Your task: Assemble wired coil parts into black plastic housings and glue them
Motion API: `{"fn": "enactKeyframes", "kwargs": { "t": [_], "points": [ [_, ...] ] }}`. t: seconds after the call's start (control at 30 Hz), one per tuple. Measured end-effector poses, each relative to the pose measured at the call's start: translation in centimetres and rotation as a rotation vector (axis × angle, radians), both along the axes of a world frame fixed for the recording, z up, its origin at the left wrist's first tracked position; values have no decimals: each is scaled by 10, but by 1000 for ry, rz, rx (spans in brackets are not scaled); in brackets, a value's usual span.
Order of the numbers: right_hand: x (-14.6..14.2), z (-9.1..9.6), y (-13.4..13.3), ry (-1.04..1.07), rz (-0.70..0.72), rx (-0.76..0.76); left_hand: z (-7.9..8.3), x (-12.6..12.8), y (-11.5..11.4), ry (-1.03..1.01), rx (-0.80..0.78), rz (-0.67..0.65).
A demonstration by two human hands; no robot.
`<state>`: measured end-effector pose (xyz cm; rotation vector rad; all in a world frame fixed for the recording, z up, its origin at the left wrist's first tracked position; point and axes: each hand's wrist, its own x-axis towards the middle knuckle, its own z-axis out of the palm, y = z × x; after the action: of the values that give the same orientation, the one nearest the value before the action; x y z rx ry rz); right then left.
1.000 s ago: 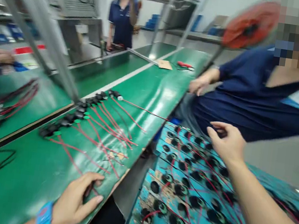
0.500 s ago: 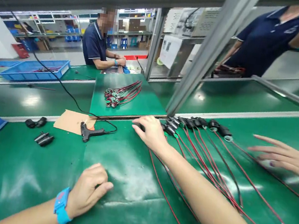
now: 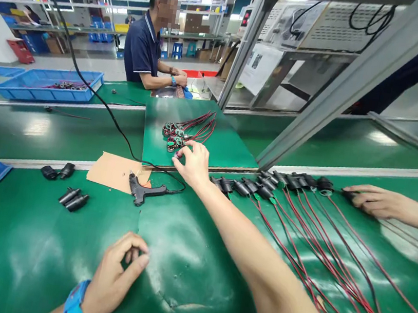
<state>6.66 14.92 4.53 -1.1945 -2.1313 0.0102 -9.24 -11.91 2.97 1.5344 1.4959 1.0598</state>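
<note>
My right hand point(image 3: 191, 163) reaches forward over the green mat point(image 3: 25, 245). Its bent fingers pinch the near edge of a bundle of small round parts with red and black wires point(image 3: 181, 134), which lies on a raised green board point(image 3: 229, 149). My left hand point(image 3: 115, 273), with a blue wristband, rests on the mat near the front edge. Its fingers are curled, thumb against fingertips, and whatever they hold is hidden. A row of black connectors with long red wires point(image 3: 287, 180) lies just right of my right hand.
A black glue gun point(image 3: 142, 191) and its cable lie beside a cardboard piece point(image 3: 113, 170). Loose black connectors point(image 3: 73, 198) sit to the left. Another person's hand point(image 3: 374, 200) touches the row's right end. A slanted metal post point(image 3: 343, 87), a blue tray point(image 3: 48, 83) and a seated co-worker point(image 3: 146, 49) are beyond.
My view swung left from the blue tray of parts to the bench. My right hand went from the connector row forward to the bundle. My left hand's fingers curled tighter.
</note>
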Motion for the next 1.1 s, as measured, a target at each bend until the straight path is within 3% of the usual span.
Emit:
{"fn": "enactKeyframes", "kwargs": {
  "t": [0.13, 0.27, 0.37, 0.57, 0.7, 0.77, 0.9, 1.1],
  "points": [
    [7, 10, -81, -80, 236, -4, -1, -3, 6, -400, -204, 142],
    [8, 12, -161, -191, 512, -27, 3, -3, 9, -728, -300, 60],
    [10, 8, -192, -165, 581, -90, 6, -6, 7, -844, -328, 10],
    [25, 14, -194, 207, 567, -541, 12, -12, 4, -939, -325, 29],
    [29, 18, -188, 333, 582, -904, 13, -10, 3, -921, -299, -3],
    [29, 16, -187, 396, 590, -996, 11, -8, 1, -905, -286, -24],
    [29, 13, -192, 537, 527, -950, 7, -8, 0, -860, -262, -21],
    [30, 14, -197, 474, 402, -775, 7, -7, 1, -823, -190, -7]
  ]
}}
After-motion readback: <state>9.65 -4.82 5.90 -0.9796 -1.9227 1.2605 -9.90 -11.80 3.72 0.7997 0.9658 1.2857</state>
